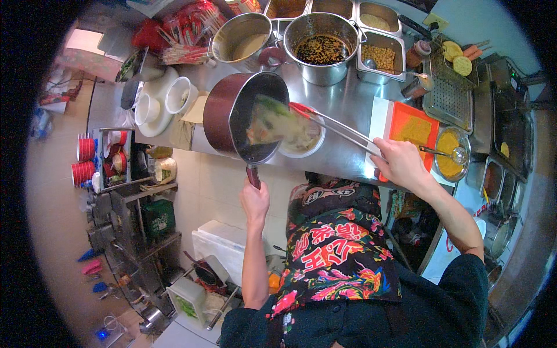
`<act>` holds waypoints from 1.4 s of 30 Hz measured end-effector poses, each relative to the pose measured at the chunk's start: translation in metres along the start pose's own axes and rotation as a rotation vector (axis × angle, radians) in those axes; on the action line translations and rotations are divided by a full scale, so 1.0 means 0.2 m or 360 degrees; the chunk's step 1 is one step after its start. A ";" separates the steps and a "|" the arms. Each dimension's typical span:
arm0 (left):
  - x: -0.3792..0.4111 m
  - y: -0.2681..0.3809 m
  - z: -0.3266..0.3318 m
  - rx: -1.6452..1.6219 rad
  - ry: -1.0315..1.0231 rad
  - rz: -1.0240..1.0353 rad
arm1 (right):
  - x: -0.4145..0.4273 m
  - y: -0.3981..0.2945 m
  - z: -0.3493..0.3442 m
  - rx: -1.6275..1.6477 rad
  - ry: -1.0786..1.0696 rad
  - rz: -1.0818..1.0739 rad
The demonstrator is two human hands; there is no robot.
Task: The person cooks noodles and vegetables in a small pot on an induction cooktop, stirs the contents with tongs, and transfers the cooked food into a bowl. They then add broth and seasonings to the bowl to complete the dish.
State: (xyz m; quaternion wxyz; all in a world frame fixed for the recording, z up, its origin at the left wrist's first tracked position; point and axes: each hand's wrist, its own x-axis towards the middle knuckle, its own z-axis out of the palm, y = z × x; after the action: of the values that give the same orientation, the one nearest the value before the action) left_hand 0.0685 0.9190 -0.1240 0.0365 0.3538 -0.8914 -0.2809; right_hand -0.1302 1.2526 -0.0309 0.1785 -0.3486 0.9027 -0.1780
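My left hand [255,201] grips the handle of a maroon saucepan [219,114], which is tipped on its side over the counter. Out of its dark mouth slides a blurred mass of food and broth [270,119], with green and orange bits. It falls into a round white bowl [320,143] on the steel counter, partly hidden behind the food. In my right hand [402,163] are long metal tongs [343,130]. Their red tips reach to the food at the pan's rim; whether they pinch any of it cannot be told.
Behind the bowl stand a steel pot of dark sauce [324,50] and a pot of pale liquid [243,41]. White bowls [179,95] sit at left. At right are an orange tray [413,126], a bowl of yellow powder [451,152] and a perforated steel tray [448,104].
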 end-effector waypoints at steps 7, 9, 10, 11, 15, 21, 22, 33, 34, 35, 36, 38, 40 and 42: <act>-0.01 0.01 0.01 0.0129 -0.0019 -0.0017 | 0.04 -0.04 0.01 0.0183 0.0111 0.0025; -0.01 0.02 0.02 0.0221 0.0009 0.0023 | 0.06 -0.05 0.05 0.0238 0.0147 0.0016; -0.02 0.02 0.02 0.0237 0.0007 0.0013 | 0.06 -0.06 0.06 0.0266 0.0166 0.0012; -0.02 0.02 0.03 0.0251 0.0006 0.0004 | 0.06 -0.06 0.07 0.0261 0.0158 0.0031; -0.03 -0.01 0.05 0.0245 0.0023 0.0081 | 0.03 -0.05 0.10 0.0282 0.0127 0.0115; -0.04 -0.03 0.07 0.0350 0.0064 0.0068 | -0.02 -0.04 0.18 0.0342 0.0151 0.0150; -0.04 -0.03 0.07 0.0372 0.0066 0.0062 | -0.02 -0.04 0.19 0.0365 0.0174 0.0148; -0.02 -0.09 0.11 0.0473 0.0200 0.0156 | -0.26 -0.02 0.15 0.0574 0.0116 0.0445; -0.03 -0.11 0.12 0.0445 0.0202 0.0167 | -0.29 -0.02 0.15 0.0586 0.0078 0.0500; -0.03 -0.10 0.11 0.0419 0.0205 0.0179 | -0.33 -0.01 0.16 0.0594 0.0110 0.0519; -0.04 -0.09 0.10 0.0392 0.0207 0.0191 | -0.37 -0.01 0.17 0.0602 0.0143 0.0540; -0.04 -0.10 0.10 0.0403 0.0211 0.0208 | -0.42 -0.01 0.16 0.0627 0.0068 0.0616; -0.05 -0.10 0.10 0.0417 0.0207 0.0200 | -0.46 -0.04 0.17 0.0678 0.0038 0.0655; -0.04 -0.07 0.08 0.0428 0.0195 0.0178 | -0.49 -0.06 0.19 0.0622 0.0077 0.0620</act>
State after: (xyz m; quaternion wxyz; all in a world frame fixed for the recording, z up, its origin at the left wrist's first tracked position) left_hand 0.0788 0.9246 -0.1443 0.0587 0.3217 -0.9354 -0.1345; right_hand -0.0384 1.3050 -0.0402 0.2515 -0.1230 0.9054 -0.3193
